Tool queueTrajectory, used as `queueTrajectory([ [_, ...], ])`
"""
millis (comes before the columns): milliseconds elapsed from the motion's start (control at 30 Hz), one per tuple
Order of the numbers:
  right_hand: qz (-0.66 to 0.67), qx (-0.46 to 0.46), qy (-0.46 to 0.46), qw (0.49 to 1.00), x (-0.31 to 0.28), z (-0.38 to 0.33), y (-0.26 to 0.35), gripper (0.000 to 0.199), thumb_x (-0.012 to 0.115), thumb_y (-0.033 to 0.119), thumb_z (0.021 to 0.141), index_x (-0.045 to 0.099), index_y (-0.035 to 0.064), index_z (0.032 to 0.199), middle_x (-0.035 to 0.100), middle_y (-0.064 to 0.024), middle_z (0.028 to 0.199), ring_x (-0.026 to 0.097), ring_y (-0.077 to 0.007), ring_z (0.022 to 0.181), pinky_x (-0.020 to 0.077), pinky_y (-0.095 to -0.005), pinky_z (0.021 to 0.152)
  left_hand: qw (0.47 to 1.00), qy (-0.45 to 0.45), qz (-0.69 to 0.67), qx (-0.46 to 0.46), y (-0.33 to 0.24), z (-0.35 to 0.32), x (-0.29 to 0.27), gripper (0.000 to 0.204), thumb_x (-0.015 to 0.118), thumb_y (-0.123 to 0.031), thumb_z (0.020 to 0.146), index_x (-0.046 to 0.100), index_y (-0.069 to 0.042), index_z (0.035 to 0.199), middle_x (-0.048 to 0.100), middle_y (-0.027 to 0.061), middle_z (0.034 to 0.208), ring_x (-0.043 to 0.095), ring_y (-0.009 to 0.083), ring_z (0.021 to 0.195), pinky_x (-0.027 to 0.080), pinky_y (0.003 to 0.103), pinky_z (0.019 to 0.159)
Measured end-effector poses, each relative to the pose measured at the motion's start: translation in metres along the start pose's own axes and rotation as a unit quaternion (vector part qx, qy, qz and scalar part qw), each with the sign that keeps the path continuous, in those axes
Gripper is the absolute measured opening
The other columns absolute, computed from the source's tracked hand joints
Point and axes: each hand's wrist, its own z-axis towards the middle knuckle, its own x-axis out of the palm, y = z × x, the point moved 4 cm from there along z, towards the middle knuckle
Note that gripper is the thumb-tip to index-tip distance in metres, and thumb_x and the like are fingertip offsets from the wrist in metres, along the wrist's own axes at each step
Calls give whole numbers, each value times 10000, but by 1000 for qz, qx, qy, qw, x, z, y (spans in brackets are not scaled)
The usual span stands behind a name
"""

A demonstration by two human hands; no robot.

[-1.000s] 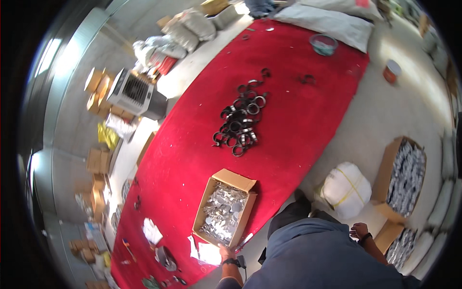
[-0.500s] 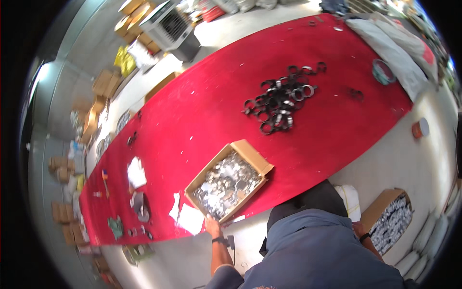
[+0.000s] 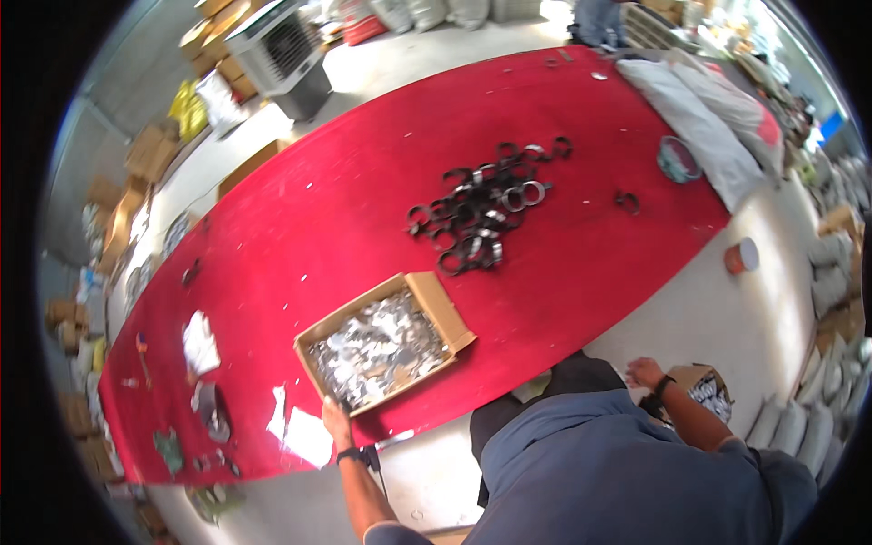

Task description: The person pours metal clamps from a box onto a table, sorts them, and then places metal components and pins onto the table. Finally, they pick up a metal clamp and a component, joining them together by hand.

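My left hand [image 3: 337, 423] is closed on the near left corner of an open cardboard box [image 3: 451, 318] on the red-covered table. Small, flat, shiny metal pieces [image 3: 381, 350] fill that box. My right hand [image 3: 645, 371] is raised beside my body, to the right of the table's near edge, with its fingers curled. Whatever is in it is too small to make out. Below and to the right of it stands a carton [image 3: 704, 374] of shiny pieces, partly hidden by my arm. Black and silver ring clamps [image 3: 481, 204] lie heaped beyond the box.
White papers [image 3: 309, 438], a roll of tape [image 3: 213, 413] and a green cloth [image 3: 168, 450] lie on the table's left part. A tape ring [image 3: 679, 160] and white sacks [image 3: 695, 127] are at the far right. A red-brown can [image 3: 741, 256] stands on the floor.
My right hand has come up and left, away from the floor carton. My left hand remains at the box corner. The whole view has shifted, moving the table leftward in the picture.
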Motion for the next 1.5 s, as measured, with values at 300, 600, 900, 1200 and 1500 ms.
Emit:
queueTrajectory([
  [300,-57,-68,37,995,15,7,87,305,642,103,964,624,-42,1231,726,-127,951,739,-186,814,621,-310,668,980,-9,-161,-119,20,-3,19,567,411,-425,1098,609,106,1111,660,220,1076,593,329,954,458,452,893],
  [600,-245,-402,82,878,-139,143,84,292,637,128,969,629,-12,1224,729,-109,945,742,-216,804,620,-351,640,973,-205,-87,-62,-60,-102,29,678,528,-491,1017,376,-63,1520,526,168,1439,583,354,1177,541,477,836],
  [900,317,-164,-57,933,-328,313,353,451,752,350,942,579,42,1223,676,-106,1005,716,-246,859,600,-377,660,951,-42,-69,-300,-223,-185,105,655,603,-448,1000,412,-46,1480,532,232,1411,613,379,1149,538,492,817],
  [1200,496,-80,-51,863,-411,442,438,535,625,253,1004,420,-57,1388,619,-263,1234,702,-359,992,630,-457,754,852,108,-63,-508,-198,-405,126,637,670,-409,985,444,-30,1444,538,288,1386,640,402,1124,536,506,799],
  [1500,304,-85,-53,947,-410,375,398,284,564,73,933,564,-81,1171,700,-179,1016,729,-295,811,644,-439,679,857,207,-164,-442,-212,-398,145,677,698,-406,973,411,-35,1461,556,233,1385,601,422,1212,534,570,956],
])
